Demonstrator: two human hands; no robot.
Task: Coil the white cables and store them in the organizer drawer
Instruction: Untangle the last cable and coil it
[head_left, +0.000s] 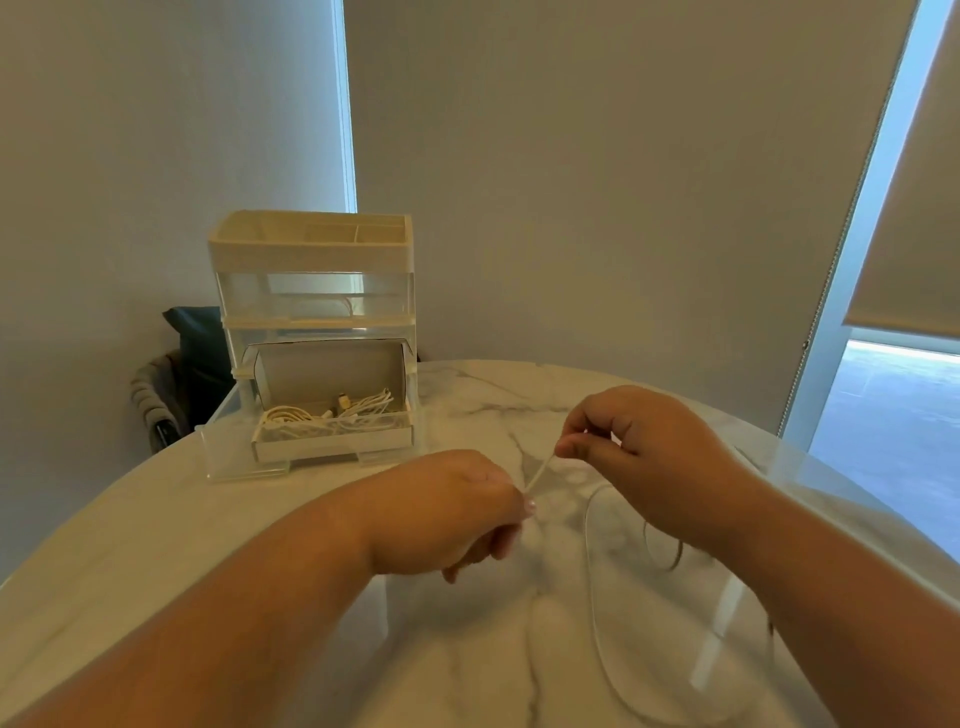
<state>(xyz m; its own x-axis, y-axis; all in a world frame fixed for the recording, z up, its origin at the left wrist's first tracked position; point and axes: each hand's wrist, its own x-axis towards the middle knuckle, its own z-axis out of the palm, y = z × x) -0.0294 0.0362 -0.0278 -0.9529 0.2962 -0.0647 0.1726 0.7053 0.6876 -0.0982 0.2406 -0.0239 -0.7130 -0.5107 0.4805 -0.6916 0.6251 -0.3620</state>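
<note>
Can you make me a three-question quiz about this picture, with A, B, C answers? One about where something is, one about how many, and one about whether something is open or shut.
1. Where do the stored cables lie?
A. In the bottom drawer
B. In the top tray
C. On the floor

2. How many hands pinch the loose white cable?
A. None
B. One
C. Two

3. How is the bottom drawer of the organizer?
A. Pushed shut
B. Pulled open
C. Upside down

Answers:
1 A, the white bundle sits inside the drawer.
2 C, the left hand and right hand each pinch it, stretched between them.
3 B, it sticks out in front of the organizer.
</note>
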